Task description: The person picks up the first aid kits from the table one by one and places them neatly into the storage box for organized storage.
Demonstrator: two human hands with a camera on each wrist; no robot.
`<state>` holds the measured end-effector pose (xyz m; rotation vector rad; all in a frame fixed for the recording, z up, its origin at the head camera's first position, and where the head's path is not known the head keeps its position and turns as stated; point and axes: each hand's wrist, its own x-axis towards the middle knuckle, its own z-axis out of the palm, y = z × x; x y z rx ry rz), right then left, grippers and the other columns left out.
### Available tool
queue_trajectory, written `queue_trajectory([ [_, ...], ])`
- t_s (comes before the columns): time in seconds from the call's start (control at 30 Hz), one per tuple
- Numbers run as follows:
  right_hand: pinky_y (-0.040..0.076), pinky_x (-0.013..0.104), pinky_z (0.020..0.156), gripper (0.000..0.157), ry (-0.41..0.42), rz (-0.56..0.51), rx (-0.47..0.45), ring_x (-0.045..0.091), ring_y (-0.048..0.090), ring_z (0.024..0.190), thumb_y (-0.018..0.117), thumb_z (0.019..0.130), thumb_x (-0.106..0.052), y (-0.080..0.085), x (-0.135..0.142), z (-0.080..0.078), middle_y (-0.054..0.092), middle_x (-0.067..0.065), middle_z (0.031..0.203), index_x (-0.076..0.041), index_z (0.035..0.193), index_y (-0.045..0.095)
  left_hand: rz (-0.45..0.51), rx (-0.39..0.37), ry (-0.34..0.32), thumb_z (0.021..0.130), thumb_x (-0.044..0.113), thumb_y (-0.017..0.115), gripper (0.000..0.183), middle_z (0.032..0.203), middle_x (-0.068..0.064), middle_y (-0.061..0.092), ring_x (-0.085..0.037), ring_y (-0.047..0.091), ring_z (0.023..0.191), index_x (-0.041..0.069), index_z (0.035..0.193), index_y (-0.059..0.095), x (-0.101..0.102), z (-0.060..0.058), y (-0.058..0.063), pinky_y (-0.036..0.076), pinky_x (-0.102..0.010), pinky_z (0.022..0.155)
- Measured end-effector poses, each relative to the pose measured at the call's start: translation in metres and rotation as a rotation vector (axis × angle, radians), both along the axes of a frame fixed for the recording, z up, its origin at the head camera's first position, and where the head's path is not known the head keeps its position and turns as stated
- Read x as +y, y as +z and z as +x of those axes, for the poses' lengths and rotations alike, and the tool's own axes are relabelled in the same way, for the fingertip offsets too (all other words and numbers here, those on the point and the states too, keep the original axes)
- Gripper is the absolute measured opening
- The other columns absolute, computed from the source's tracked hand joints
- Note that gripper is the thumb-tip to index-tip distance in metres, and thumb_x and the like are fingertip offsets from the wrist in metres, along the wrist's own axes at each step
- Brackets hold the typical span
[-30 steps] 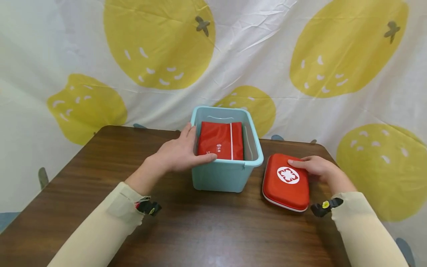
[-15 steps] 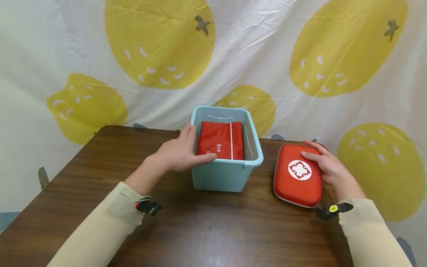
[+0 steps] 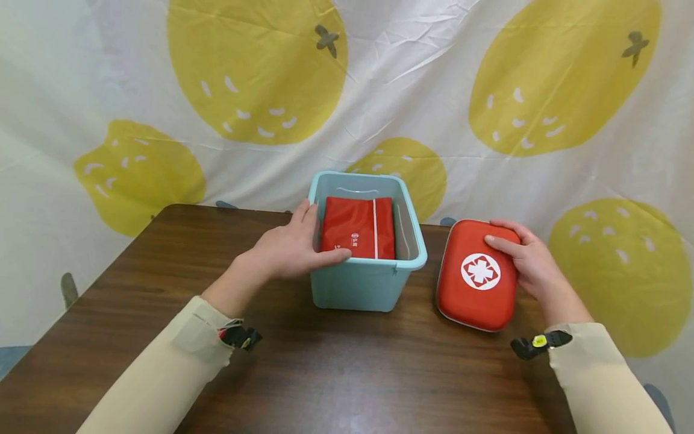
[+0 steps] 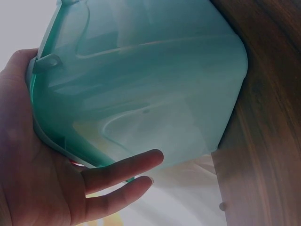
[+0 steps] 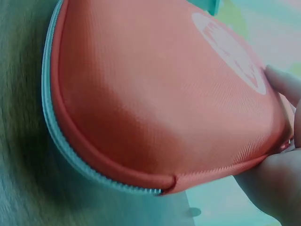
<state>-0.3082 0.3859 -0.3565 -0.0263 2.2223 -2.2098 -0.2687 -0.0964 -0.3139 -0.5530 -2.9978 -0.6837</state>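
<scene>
In the head view, my left hand (image 3: 287,246) rests on the near left corner of a light blue plastic bin (image 3: 355,288), thumb lying over the front rim. Two of its fingers (image 4: 123,165) stretch straight alongside the bin's outer wall in the left wrist view. Inside the bin is a red pouch (image 3: 352,226) with a white stripe. My right hand (image 3: 534,265) grips the right edge of a red zippered first-aid case (image 3: 472,301), thumb on top near the white cross emblem; other fingers are partly hidden. The case is tilted and appears lifted off the table, right of the bin.
A dark brown wooden table (image 3: 347,374) bears the bin, and its back edge lies close behind. A white cloth with yellow lemon prints (image 3: 401,78) hangs beyond that edge.
The right hand has raised the first-aid case from the table, first rightward, then slightly back left toward the bin. The left hand and bin have stayed in place.
</scene>
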Motion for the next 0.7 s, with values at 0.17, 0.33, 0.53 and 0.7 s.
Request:
queue_trajectory([
  [0.17, 0.066, 0.027, 0.072, 0.038, -0.043, 0.046, 0.024, 0.011, 0.076, 0.081, 0.082, 0.101, -0.027, 0.005, -0.01, 0.001, 0.072, -0.009, 0.107, -0.033, 0.136, 0.068, -0.002, 0.005, -0.002, 0.089, 0.085, 0.06, 0.115, 0.173, -0.009, 0.028, -0.032, 0.064, 0.121, 0.014, 0.171, 0.02, 0.0, 0.0, -0.001, 0.062, -0.051, 0.092],
  [0.33, 0.066, 0.028, 0.071, 0.041, -0.052, 0.065, 0.049, 0.011, 0.076, 0.08, 0.083, 0.1, -0.028, 0.012, -0.018, 0.001, 0.07, -0.007, 0.108, -0.029, 0.138, 0.067, -0.009, 0.01, -0.003, 0.089, 0.085, 0.06, 0.116, 0.173, -0.009, 0.029, -0.032, 0.064, 0.122, 0.012, 0.171, 0.02, 0.001, 0.0, -0.002, 0.062, -0.052, 0.093],
  [0.53, 0.065, 0.029, 0.067, 0.037, -0.049, 0.021, 0.096, 0.012, 0.077, 0.075, 0.083, 0.1, -0.023, 0.027, -0.027, -0.001, 0.075, -0.008, 0.1, -0.025, 0.135, 0.07, -0.015, 0.014, 0.003, 0.09, 0.084, 0.059, 0.116, 0.175, -0.01, 0.026, -0.033, 0.065, 0.121, 0.011, 0.172, 0.019, 0.001, 0.0, -0.001, 0.062, -0.052, 0.093],
  [0.7, 0.066, 0.03, 0.067, 0.032, -0.045, -0.023, 0.111, 0.013, 0.077, 0.075, 0.082, 0.101, -0.02, 0.041, -0.03, 0.002, 0.075, -0.006, 0.1, -0.027, 0.13, 0.071, -0.014, 0.011, 0.005, 0.09, 0.085, 0.058, 0.117, 0.176, -0.01, 0.025, -0.034, 0.066, 0.121, 0.011, 0.172, 0.019, 0.001, -0.001, -0.002, 0.062, -0.052, 0.094],
])
